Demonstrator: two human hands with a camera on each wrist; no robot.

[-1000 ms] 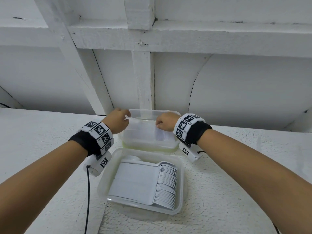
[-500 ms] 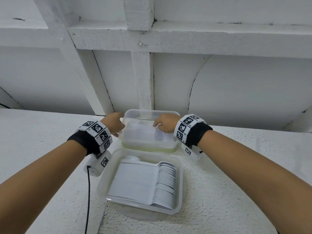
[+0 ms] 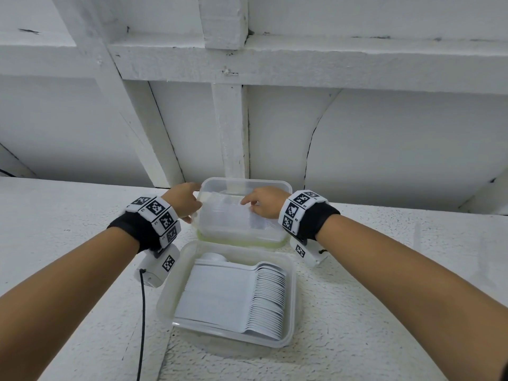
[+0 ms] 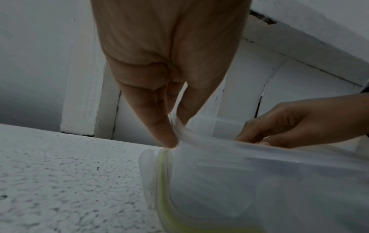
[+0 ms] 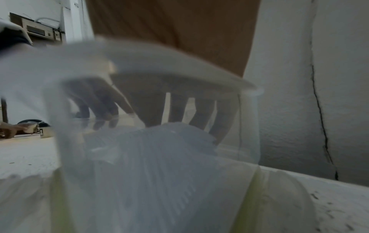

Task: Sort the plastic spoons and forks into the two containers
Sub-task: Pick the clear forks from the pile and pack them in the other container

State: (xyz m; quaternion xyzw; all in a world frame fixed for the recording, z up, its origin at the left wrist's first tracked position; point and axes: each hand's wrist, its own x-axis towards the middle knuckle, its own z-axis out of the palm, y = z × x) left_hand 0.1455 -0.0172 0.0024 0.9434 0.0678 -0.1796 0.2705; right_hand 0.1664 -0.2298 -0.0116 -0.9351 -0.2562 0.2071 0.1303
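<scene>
White spoons [image 3: 264, 301] fill a clear container [image 3: 292, 287]; black-and-white checkered markers cover the wristbands [image 3: 159, 215].

Two clear containers: far container [image 3: 270, 237]; near container [image 3: 292, 295]; two hands: left hand [image 3: 183, 200]; right hand [image 3: 264, 202].

Both arms reach forward, left hand [image 3: 184, 199] and right hand [image 3: 264, 202] fingers curled.

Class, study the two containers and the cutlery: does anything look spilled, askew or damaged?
Nothing stands out. The spoons lie neatly stacked in the near container; both hands work at the far container, which stands upright.
</scene>
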